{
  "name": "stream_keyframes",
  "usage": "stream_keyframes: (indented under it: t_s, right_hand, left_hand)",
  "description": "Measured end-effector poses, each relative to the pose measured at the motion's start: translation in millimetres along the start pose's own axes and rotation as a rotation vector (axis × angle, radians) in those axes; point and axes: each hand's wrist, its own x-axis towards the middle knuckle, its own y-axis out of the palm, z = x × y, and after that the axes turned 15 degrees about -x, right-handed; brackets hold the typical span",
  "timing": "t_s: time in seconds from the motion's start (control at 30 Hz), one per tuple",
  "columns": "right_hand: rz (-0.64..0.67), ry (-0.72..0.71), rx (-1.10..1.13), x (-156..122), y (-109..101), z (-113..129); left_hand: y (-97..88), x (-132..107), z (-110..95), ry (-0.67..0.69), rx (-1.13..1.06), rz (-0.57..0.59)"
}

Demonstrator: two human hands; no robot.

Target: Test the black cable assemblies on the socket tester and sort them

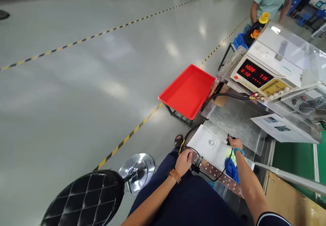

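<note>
Right of the frame's centre and low, the right hand [235, 143] has its thumb and fingers closed on one small black part [228, 139], held over the far edge of a white sheet [200, 139]. Lower and nearer mid-frame, the left hand [183, 161] curls its fingers at the sheet's near left corner; whether it grips anything I cannot tell. One black cable [225, 167] loops along the near edge, over a brown strip [221, 177] with rows of small holes. One blue cloth [231, 170] and one pale yellow-green cloth [230, 154] lie bunched below the right hand. Beyond the sheet is a bare metal surface [236, 120]; above it, at upper right, stands one power supply [266, 68] with red digits, and at the right edge one fan unit [312, 105]. A single page [282, 128] with two pictures hangs beneath them. One red tray [188, 90] sits on a dark stand right of centre. Grey, glossy floor [89, 100] fills the left, crossed by two yellow-and-black tape lines. One black quilted stool [84, 198] stands at lower left; one person [272, 0] in a light green shirt is at upper right.
</note>
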Motion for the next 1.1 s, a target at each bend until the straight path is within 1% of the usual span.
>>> stream_keyframes:
  t_s: [0.1, 0.17, 0.27, 0.37, 0.47, 0.57, 0.67, 0.73, 0.9, 1.1]
  right_hand:
    - [-0.035, -0.007, -0.076, -10, -10, 10]
    - [-0.085, -0.072, -0.175, -16, -16, 15]
    - [-0.137, -0.169, -0.278, -23, -26, 19]
    - [-0.154, -0.212, -0.303, -29, -34, 15]
    - [-0.228, -0.224, -0.355, -38, -43, 10]
    - [-0.259, -0.234, -0.382, -46, -50, 8]
    - [-0.253, -0.224, -0.384, -52, -52, 9]
    - [-0.264, -0.205, -0.377, -53, -50, 10]
    - [-0.294, -0.202, -0.361, -52, -44, 8]
    - [-0.282, -0.197, -0.339, -51, -43, 8]
  left_hand:
    - [4.3, -1, -13, -0.07, 0.123, 0.134]
    - [8.9, -3, -16, -0.134, 0.211, 0.197]
    - [9.7, -8, -12, -0.218, 0.292, 0.242]
    - [2.4, -13, -6, -0.283, 0.361, 0.281]
    - [-0.6, -19, -3, -0.301, 0.393, 0.335]
    - [7.5, -23, -3, -0.287, 0.391, 0.386]
    - [18.4, -26, -4, -0.282, 0.38, 0.408]
    - [21.9, -25, -3, -0.288, 0.374, 0.411]
    - [20.8, -24, 0, -0.295, 0.371, 0.405]
    - [22.5, -24, 2, -0.295, 0.378, 0.391]
